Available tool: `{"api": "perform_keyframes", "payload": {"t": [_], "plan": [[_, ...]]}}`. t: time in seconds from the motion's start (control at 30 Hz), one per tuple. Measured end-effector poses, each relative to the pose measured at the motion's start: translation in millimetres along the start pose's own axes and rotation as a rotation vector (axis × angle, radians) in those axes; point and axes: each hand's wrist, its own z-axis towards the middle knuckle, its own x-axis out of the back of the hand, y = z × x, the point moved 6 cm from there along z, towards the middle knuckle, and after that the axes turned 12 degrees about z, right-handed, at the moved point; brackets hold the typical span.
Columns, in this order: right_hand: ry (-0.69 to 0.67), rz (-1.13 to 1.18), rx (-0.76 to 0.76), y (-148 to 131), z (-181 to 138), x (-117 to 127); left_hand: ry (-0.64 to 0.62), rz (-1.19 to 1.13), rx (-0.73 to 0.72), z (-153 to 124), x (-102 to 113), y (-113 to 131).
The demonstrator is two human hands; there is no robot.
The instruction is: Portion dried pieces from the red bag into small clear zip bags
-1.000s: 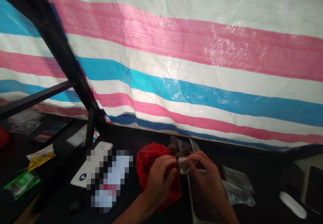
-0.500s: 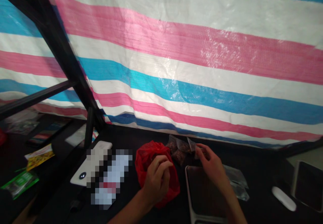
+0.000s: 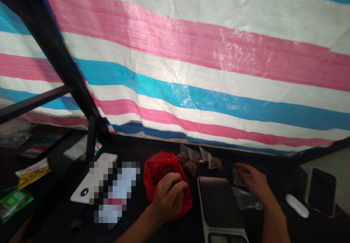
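Over the front of a red plastic bag (image 3: 150, 182) is my left hand (image 3: 169, 195), its fingers curled inward. Whatever it may hold is hidden. Brown bits show inside the bag's mouth. My right hand (image 3: 254, 181) is to the right of a digital scale (image 3: 222, 203), its fingertips closed on a small clear plastic bag (image 3: 238, 177). More clear bags (image 3: 247, 199) lie under that hand, beside the scale. Behind the scale, several small filled packets (image 3: 195, 156) with brown contents sit together, one packet (image 3: 215, 163) at their right end.
At left are a white device (image 3: 108, 159), a blurred-out pack (image 3: 131, 177), a yellow packet (image 3: 34, 173) and a green packet (image 3: 16, 204). A white oblong object (image 3: 297, 205) and a dark-screened device (image 3: 322, 192) are at right. Striped sheeting (image 3: 191, 64) hangs behind; a black frame (image 3: 60, 60) stands left.
My right hand has let go of the filled packet at the right end of the group and moved right to the clear bags. My left hand stays over the red bag. The view has shifted slightly.
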Motion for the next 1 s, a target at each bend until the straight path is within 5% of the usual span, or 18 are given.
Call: {"api": "perform_keyframes", "payload": {"t": [0.17, 0.3, 0.53, 0.77, 1.0], "plan": [[0.182, 0.193, 0.057, -44.0, -3.5, -1.6, -0.032, -0.001, -0.007, 0.0, -1.7, 6.6], [0.317, 0.582, 0.114, -98.4, -29.7, -38.1, -0.154, -0.051, 0.144, -8.9, -14.2, 4.0], [-0.149, 0.68, 0.256, -164.1, -86.2, -131.0, -0.313, -0.398, 0.365, -15.5, -32.8, -6.2], [-0.199, 0.45, 0.581, -183.9, -88.5, -121.9, -0.397, -0.633, 0.565, -5.9, -32.1, -15.3], [-0.168, 0.426, 0.545, -174.5, -81.5, -110.7, -0.477, -0.578, 0.587, 2.3, -26.3, -13.1]]}}
